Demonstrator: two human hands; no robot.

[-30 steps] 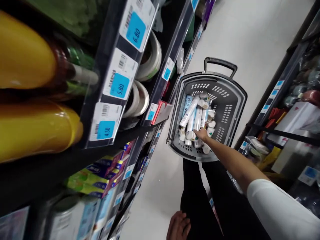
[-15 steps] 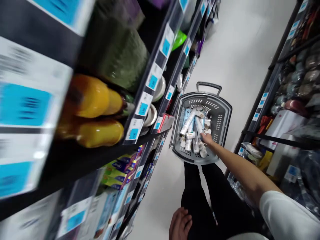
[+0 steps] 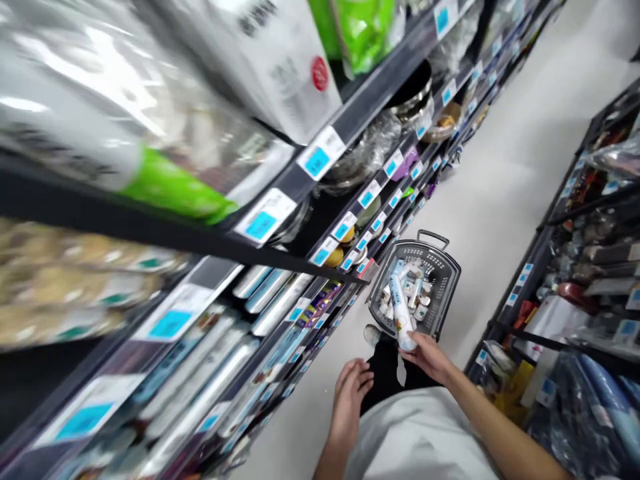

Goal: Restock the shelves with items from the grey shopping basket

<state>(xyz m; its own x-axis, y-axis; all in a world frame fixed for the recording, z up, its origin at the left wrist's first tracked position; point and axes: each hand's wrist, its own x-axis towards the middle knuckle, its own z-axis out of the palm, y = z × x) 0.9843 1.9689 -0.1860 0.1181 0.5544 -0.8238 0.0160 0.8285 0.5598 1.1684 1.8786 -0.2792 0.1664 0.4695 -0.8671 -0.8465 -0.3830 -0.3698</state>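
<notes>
My right hand is closed round the lower end of a white roll with blue print, lifted clear above the basket. The grey plastic basket stands on the aisle floor by my feet and holds several similar white rolls. My left hand hangs in front of my body with its fingers spread and nothing in it, a short way left of the right hand.
Dark store shelving with blue price tags runs along the left, stocked with rolls, boxes and green packs. Another shelf unit with packaged goods lines the right. A pale floor aisle stretches ahead past the basket.
My right hand was down among the rolls in the basket; now it has risen holding one roll. My left hand came up from my leg. The view pulled back and higher.
</notes>
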